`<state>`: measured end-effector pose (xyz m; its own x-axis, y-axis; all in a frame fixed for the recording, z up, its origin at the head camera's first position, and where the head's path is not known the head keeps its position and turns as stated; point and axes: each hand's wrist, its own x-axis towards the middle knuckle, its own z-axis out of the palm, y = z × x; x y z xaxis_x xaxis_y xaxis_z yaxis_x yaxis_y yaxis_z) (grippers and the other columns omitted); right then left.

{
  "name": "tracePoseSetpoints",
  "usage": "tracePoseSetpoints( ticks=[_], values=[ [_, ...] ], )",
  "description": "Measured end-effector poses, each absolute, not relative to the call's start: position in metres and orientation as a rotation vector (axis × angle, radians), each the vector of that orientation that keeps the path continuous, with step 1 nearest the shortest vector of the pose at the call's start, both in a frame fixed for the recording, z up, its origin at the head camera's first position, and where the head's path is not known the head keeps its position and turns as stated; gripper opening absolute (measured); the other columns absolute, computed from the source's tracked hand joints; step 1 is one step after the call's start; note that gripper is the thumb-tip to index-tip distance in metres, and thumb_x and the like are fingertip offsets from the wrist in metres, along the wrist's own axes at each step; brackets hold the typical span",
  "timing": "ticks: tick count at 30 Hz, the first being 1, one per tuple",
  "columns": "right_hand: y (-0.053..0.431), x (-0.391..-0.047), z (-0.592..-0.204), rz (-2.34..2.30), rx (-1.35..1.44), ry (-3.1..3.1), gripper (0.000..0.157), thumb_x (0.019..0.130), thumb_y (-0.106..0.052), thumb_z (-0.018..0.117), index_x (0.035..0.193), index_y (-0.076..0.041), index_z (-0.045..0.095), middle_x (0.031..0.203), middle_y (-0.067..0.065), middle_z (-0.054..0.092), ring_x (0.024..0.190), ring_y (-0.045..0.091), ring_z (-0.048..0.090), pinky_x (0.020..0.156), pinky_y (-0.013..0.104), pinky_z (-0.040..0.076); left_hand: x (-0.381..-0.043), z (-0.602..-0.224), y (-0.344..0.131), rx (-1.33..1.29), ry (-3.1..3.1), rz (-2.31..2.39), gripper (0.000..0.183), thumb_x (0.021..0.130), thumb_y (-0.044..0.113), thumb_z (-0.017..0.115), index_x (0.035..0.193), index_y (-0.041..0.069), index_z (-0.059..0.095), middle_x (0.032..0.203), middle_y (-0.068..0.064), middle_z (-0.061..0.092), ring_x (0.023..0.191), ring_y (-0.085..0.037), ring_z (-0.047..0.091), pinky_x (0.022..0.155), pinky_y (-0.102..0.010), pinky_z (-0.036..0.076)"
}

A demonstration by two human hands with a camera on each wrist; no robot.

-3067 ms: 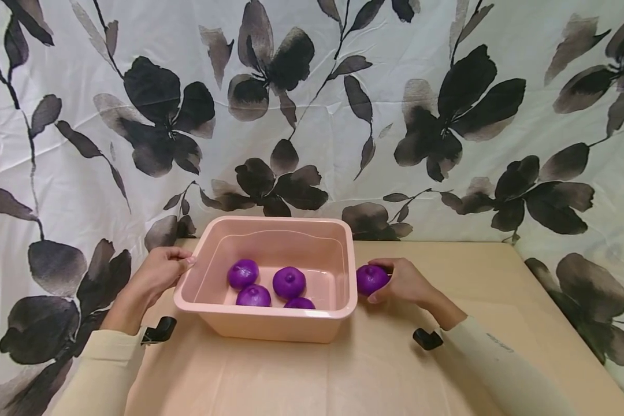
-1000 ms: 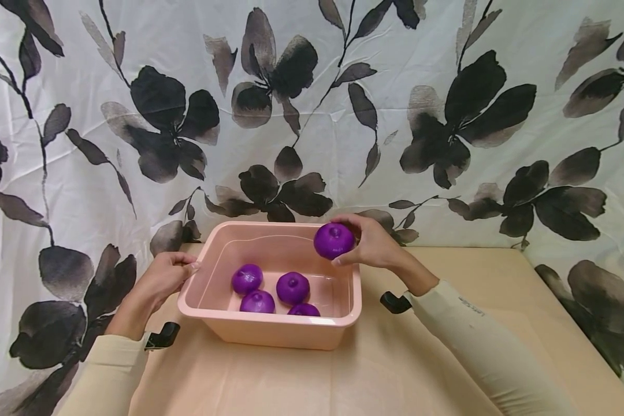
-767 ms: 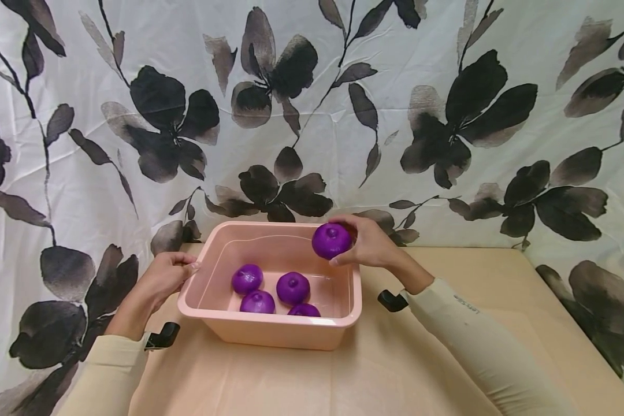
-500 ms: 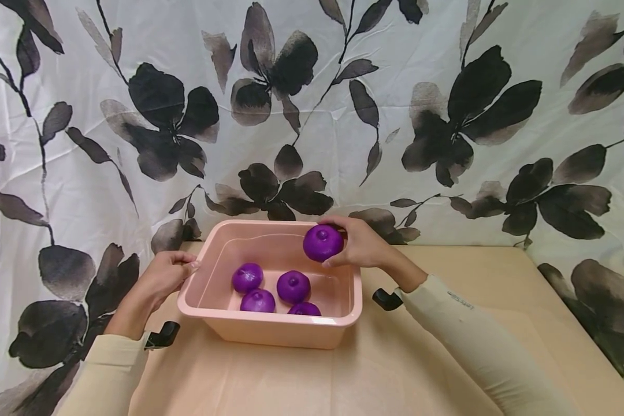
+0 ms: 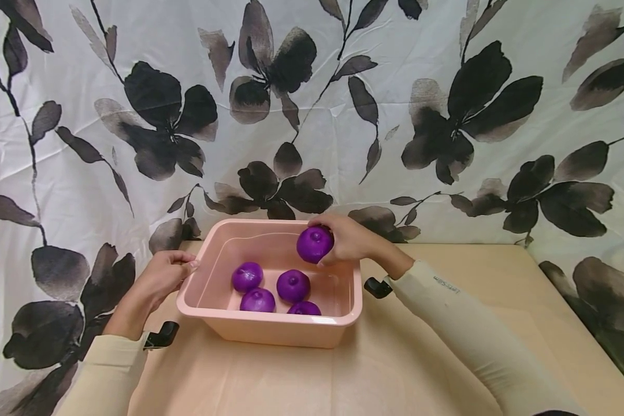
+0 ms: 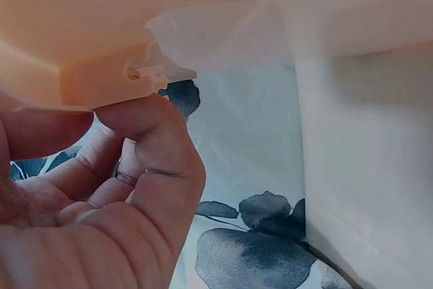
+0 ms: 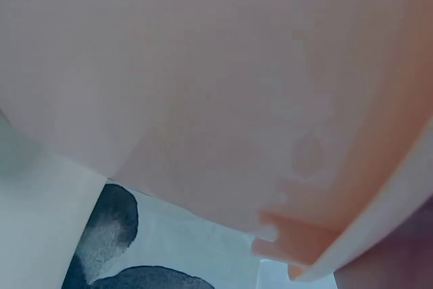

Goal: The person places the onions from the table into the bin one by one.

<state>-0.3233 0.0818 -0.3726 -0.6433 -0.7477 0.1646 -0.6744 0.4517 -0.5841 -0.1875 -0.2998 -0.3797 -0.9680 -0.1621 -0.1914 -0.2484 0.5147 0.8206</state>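
A pink plastic bin (image 5: 270, 332) stands at the table's middle. My left hand (image 5: 163, 277) pinches its left rim, thumb against curled index finger, as the left wrist view shows with the bin's underside and rim (image 6: 101, 79) close up. My right hand (image 5: 345, 240) holds a glossy purple onion-like ball (image 5: 314, 245) over the bin's back right part, fingers behind it and thumb below. Several similar balls lie inside, among them one purple ball (image 5: 293, 286) near the middle. The nearest ball (image 5: 304, 308) is partly hidden by the front rim. In the right wrist view the bin's wall (image 7: 203, 99) fills most of the picture.
The bin rests on a tan-covered table (image 5: 421, 358). A white cloth with dark flowers (image 5: 343, 115) hangs behind and at both sides. A small black wrist camera (image 5: 161, 335) sits on the left wrist, and another black camera (image 5: 378, 287) on the right one.
My right hand has lifted the ball from the table right of the bin and carried it left over the rim, now above the inside. The left hand keeps its hold on the rim.
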Motion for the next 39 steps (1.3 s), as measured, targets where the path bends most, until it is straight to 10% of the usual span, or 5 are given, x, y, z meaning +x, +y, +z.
tracePoseSetpoints(
  ticks=[39],
  values=[
    [0.086, -0.336, -0.371, -0.416, -1.446, 2.501, 0.065, 0.061, -0.005, 0.091, 0.12, -0.014, 0.065, 0.112, 0.003, 0.068, 0.101, 0.02, 0.063, 0.091, 0.034, 0.056, -0.191, -0.382, -0.299, -0.374, 2.664, 1.453, 0.035, 0.107, 0.014, 0.054, 0.128, -0.014, 0.057, 0.104, -0.01, 0.065, 0.084, -0.009, 0.063, 0.072, -0.025, 0.058]
  ],
)
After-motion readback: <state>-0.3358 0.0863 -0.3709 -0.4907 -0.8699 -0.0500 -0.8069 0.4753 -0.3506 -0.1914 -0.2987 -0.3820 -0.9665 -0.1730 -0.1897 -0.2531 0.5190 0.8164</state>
